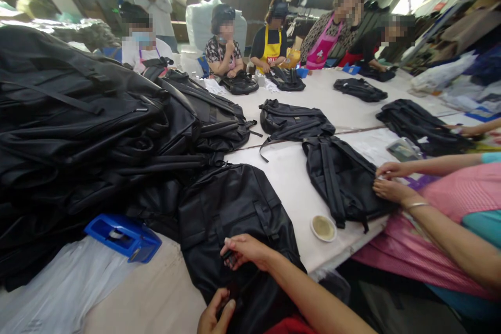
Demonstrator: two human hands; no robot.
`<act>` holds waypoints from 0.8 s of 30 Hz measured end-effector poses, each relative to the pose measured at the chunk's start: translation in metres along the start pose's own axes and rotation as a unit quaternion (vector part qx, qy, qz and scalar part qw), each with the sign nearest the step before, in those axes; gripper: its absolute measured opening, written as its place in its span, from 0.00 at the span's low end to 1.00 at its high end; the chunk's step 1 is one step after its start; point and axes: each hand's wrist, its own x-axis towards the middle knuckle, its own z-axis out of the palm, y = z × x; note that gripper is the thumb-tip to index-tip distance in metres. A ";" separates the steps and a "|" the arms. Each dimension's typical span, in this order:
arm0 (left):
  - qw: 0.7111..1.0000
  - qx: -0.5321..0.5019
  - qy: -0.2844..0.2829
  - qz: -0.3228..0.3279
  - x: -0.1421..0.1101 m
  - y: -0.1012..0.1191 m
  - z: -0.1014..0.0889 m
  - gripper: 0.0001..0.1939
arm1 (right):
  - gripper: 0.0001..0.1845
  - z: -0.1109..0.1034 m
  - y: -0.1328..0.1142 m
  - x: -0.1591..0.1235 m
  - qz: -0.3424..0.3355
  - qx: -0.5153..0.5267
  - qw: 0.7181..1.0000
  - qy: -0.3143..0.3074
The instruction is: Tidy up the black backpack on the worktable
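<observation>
Black backpack [235, 219] at lower centre of frame, on pale table [289, 182]. Right hand [245, 250] pinching small fitting on its front; left hand [213, 315] clasping its bottom edge.

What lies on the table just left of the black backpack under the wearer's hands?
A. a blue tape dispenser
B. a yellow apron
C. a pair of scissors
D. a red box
A. A blue tape dispenser lies on the table left of the backpack that the right hand and left hand touch.
</observation>
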 end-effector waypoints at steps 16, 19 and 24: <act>0.996 0.057 -0.047 0.041 -0.002 0.009 0.014 0.24 | 0.24 0.008 0.019 -0.032 -0.078 0.150 0.983 0.074; 0.997 0.066 -0.017 0.042 0.000 0.006 0.015 0.24 | 0.27 0.016 0.023 -0.031 -0.085 0.158 0.979 0.100; 0.997 0.054 0.022 0.043 0.001 0.011 0.018 0.23 | 0.29 0.023 0.031 -0.028 -0.101 0.167 0.970 0.143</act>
